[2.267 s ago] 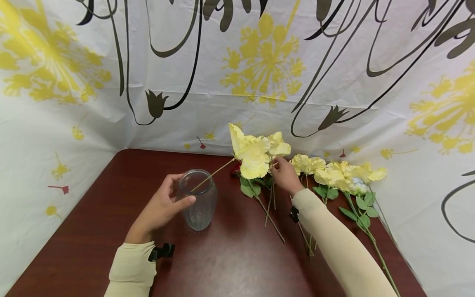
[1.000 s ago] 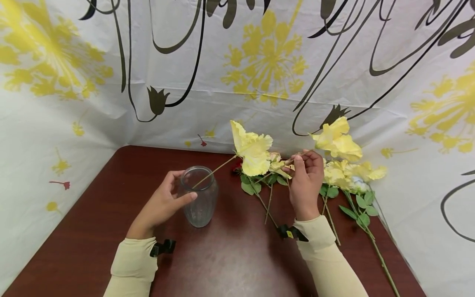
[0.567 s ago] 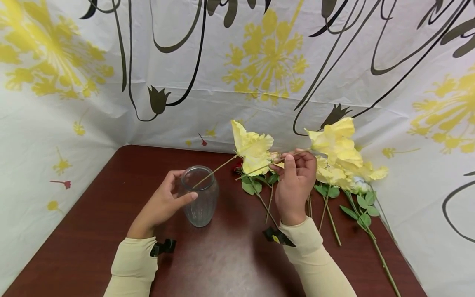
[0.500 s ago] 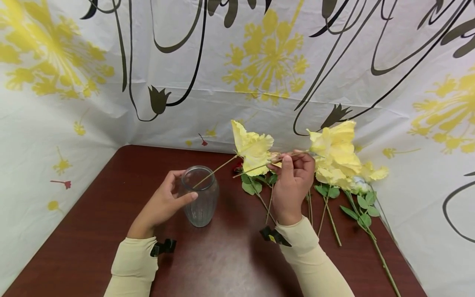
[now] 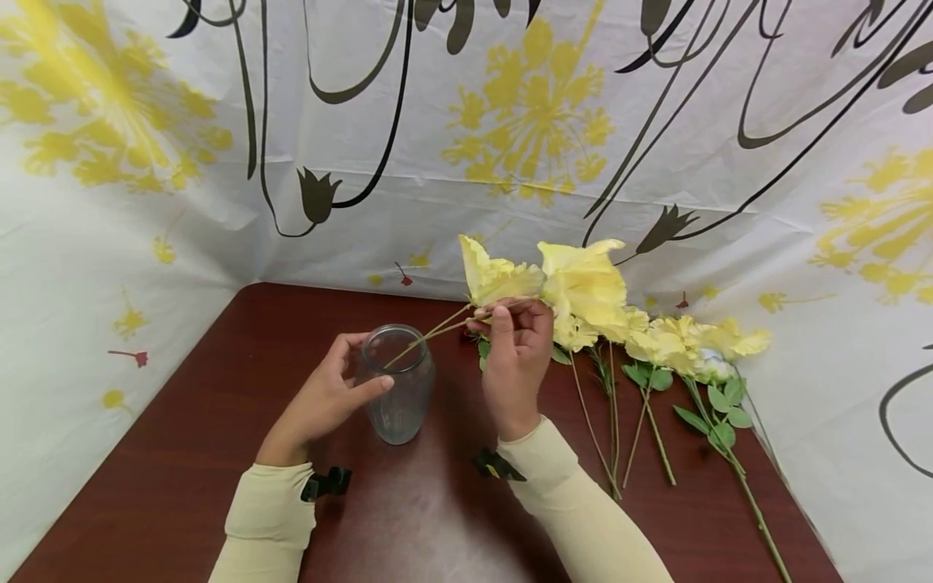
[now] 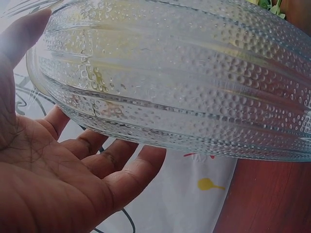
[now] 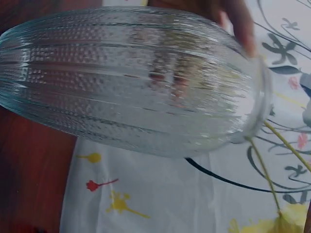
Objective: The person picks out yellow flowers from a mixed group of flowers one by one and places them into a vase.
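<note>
Just left of lower centre in the head view stands a clear glass vase (image 5: 399, 405); only the wrist views show its ribs and beaded bumps. The left hand (image 5: 328, 401) holds it, thumb spread from curved fingers. The right hand (image 5: 516, 356) pinches a ruffled yellow flower (image 5: 583, 283) by its stem, partly hiding another yellow bloom (image 5: 494, 277) whose stem leans in the vase.

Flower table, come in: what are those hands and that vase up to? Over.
Left hand round glass vase. Right hand pinching yellow flower by its stem, end at the vase's mouth. Possible snag: second flower, stem already leaning inside.
</note>
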Demonstrator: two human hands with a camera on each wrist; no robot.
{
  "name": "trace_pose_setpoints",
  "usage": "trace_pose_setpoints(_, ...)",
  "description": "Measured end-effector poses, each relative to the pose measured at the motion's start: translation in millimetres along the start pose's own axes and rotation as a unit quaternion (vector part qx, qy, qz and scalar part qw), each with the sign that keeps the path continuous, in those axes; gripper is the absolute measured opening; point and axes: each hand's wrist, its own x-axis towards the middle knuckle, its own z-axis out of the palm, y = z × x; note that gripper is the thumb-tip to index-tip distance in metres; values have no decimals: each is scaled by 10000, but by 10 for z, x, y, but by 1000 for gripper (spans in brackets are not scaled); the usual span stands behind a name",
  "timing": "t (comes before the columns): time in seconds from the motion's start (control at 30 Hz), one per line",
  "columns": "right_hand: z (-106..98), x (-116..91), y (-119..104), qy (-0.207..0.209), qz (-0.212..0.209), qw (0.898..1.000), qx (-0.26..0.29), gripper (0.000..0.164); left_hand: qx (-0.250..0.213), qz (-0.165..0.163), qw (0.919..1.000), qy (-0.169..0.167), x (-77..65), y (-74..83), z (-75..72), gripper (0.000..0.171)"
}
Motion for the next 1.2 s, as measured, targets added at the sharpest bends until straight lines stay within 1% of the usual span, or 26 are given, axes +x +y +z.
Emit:
trace_pose_setpoints(0.1, 18, -18, 71, -176, 240, 9994, -164, 11, -21, 18, 10000, -12, 16, 1, 13, 63)
trace_pose_setpoints(0.2, 41, -44, 145, -167, 476, 9983, -292, 11, 25, -40, 10000, 0, 10, 6, 4, 63)
trace_pose_setpoints(0.3, 49, -65, 187, -157, 571, 9975, -385, 13, 66, -57, 10000, 2, 12, 13, 8, 64)
trace_pose_setpoints(0.4, 67, -82, 209, -269, 669, 9959, -538, 15, 73, -57, 10000, -9, 9, 16, 11, 64)
trace_pose_setpoints(0.57, 94, -117, 238, -633, 795, 9897, -1011, 15, 40, -51, 10000, -9, 5, 7, 12, 64)
trace_pose_setpoints(0.7, 121, -144, 244, -1045, 718, 9854, -1133, 12, 27, -42, 10000, 16, 18, -4, 17, 63)
trace_pose_setpoints(0.77, 159, -158, 183, -1227, 725, 9819, -1251, 11, 4, -30, 10000, 15, 27, -4, 22, 63)
trace_pose_setpoints(0.87, 232, -170, 73, -1458, 744, 9736, -1589, 11, -9, -30, 10000, 7, 31, -1, 26, 63)
trace_pose_setpoints(0.93, 278, -173, 2, -1543, 803, 9686, -1776, 10, -36, -59, 10000, -23, 31, 2, 28, 63)
trace_pose_setpoints(1.0, 300, -175, -14, -1589, 907, 9641, -1927, 8, -18, -91, 10000, -35, 31, 2, 26, 63)
trace_pose_setpoints(1.07, 300, -180, 2, -1603, 1103, 9627, -1879, 8, 95, -116, 9999, -24, 19, 6, 20, 70)
trace_pose_setpoints(1.13, 268, -197, 71, -1584, 1392, 9602, -1832, 11, 179, -46, 9998, -24, 7, 2, 16, 79)
trace_pose_setpoints(1.2, 211, -214, 180, -1657, 1602, 9531, -1962, 14, 258, 51, 9997, -9, -7, -2, 12, 86)
